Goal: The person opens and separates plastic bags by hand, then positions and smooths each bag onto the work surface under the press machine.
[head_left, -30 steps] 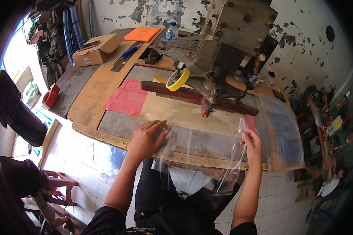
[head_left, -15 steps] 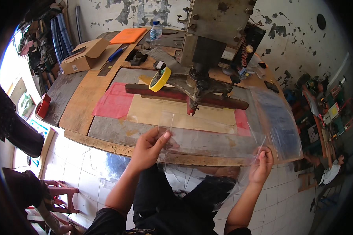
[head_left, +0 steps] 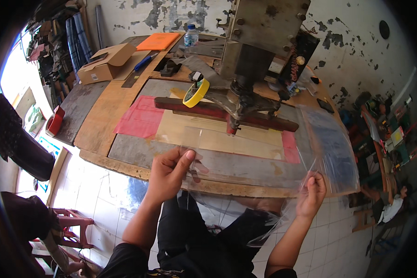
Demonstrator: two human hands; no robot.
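A thin clear plastic sheet [head_left: 238, 204] is stretched between my two hands over the front edge of the worktable. My left hand [head_left: 167, 172] is closed on its left side, thumb on top. Fingers curled, my right hand [head_left: 311, 194] grips the right side, where the film hangs in folds. Beyond the sheet is a press with a long red-brown bar [head_left: 259, 120] above a cream-coloured pad [head_left: 217, 140], which has pink-red pieces [head_left: 136, 118] at its ends. More clear plastic sheets [head_left: 331, 148] lie right of the press, near my right hand.
A yellow tape roll [head_left: 196, 93] hangs on the press. Behind it are an open cardboard box [head_left: 99, 69], an orange folder [head_left: 158, 41] and a water bottle [head_left: 191, 37]. A red tape roll [head_left: 55, 121] sits at the table's left edge. Stools and another person are at lower left.
My left hand has shifted a little left and away from me, still gripping the plastic sheet. My right hand keeps its grip almost in place. The whole view has shifted slightly.
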